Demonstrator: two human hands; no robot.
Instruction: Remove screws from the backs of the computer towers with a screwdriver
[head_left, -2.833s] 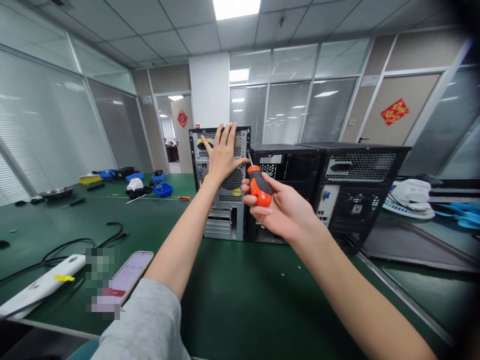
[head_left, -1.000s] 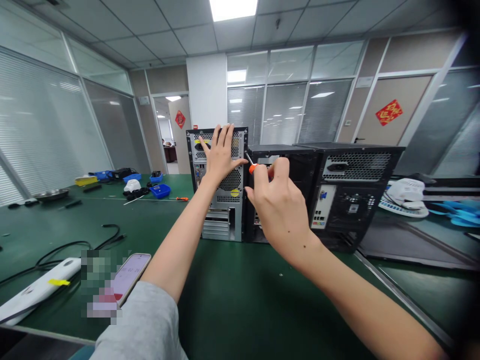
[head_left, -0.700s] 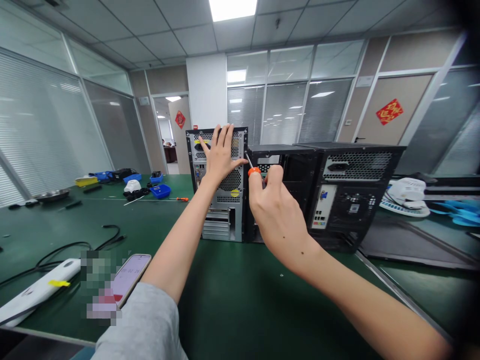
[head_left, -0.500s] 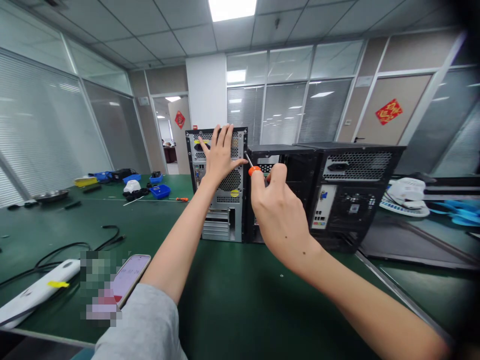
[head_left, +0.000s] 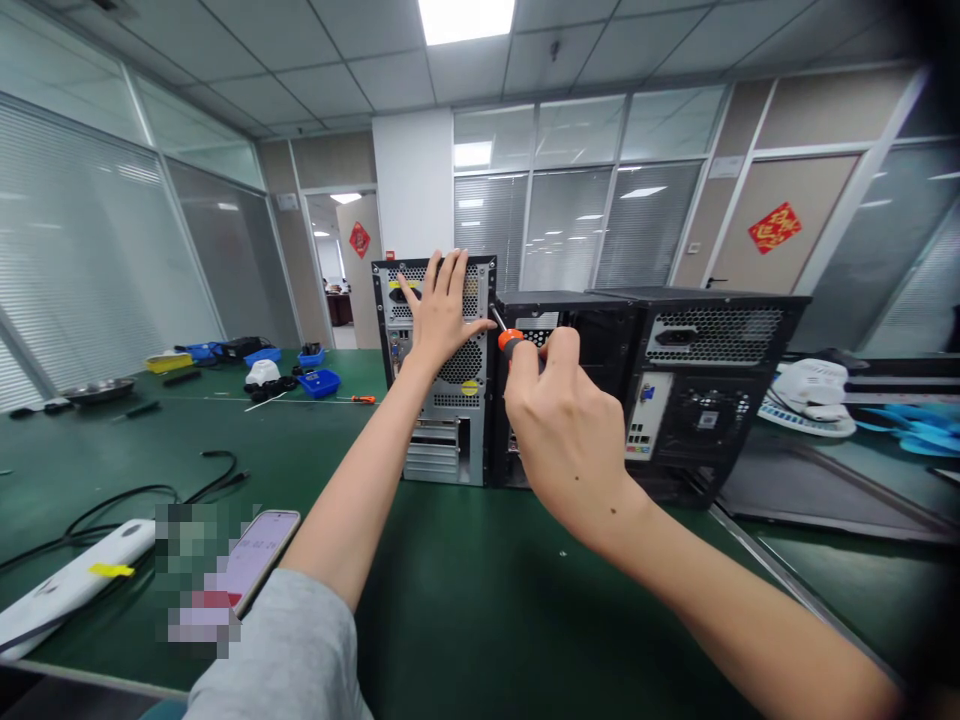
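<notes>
Upright on the green table stands a computer case [head_left: 469, 455], its grey back panel facing me. My left hand [head_left: 441, 322] lies against the upper part of that panel with its fingers spread, holding nothing. My right hand [head_left: 566, 410] is closed round the orange and dark handle of a screwdriver [head_left: 511, 340]. The screwdriver's shaft slants up and left, its tip at the upper right edge of the panel beside my left thumb. To the right is a second black case [head_left: 577, 298], partly hidden by my right hand.
A further black case [head_left: 716, 385] stands on the right. At left lie a phone [head_left: 262, 545], a white power strip [head_left: 90, 575] and black cables [head_left: 217, 480]. Farther back are blue trays [head_left: 320, 382], another screwdriver [head_left: 364, 400] and a metal dish [head_left: 97, 391].
My right hand has shifted slightly down and right along the screwdriver, so more of its handle shows. The tip and my left hand stay in place.
</notes>
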